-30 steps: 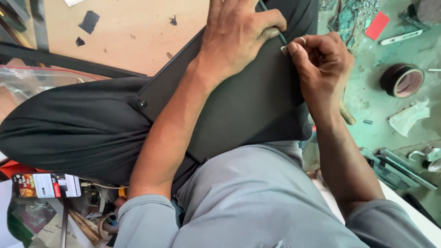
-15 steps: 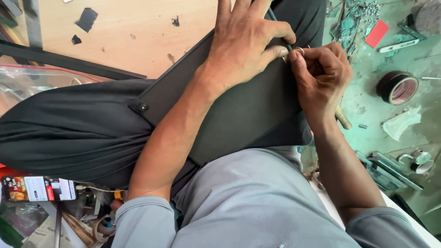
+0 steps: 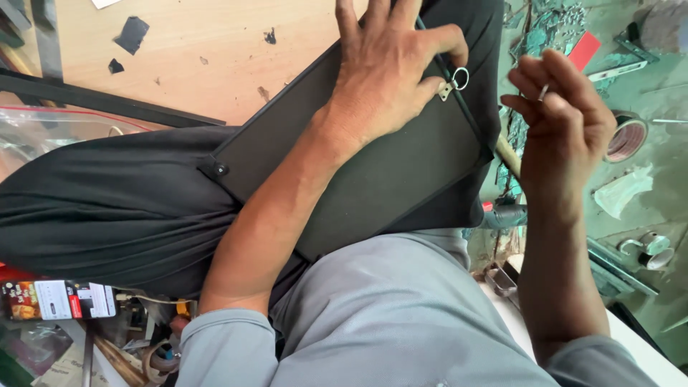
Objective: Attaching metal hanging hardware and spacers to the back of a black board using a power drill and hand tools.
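A dark flat panel (image 3: 373, 172) lies across my lap on my black trousers (image 3: 107, 208). My left hand (image 3: 390, 68) presses flat on the panel's upper part, fingers spread. A small metal hanger with a ring (image 3: 454, 80) sits on the panel just beside my left fingertips. My right hand (image 3: 562, 118) is lifted off to the right of the panel, fingers curled, pinching a small silvery piece (image 3: 544, 91) between the fingertips.
A wooden board (image 3: 215, 50) with dark scraps lies at the top left. A tape roll (image 3: 627, 136), a red card (image 3: 584, 50), metal fittings (image 3: 648, 247) and rails lie on the green floor at right. Boxes and clutter (image 3: 61, 301) sit at bottom left.
My right hand has pulled away from the panel's edge to the right and lifted. The metal ring hanger now shows on the panel beside my left hand, which stays pressed down.
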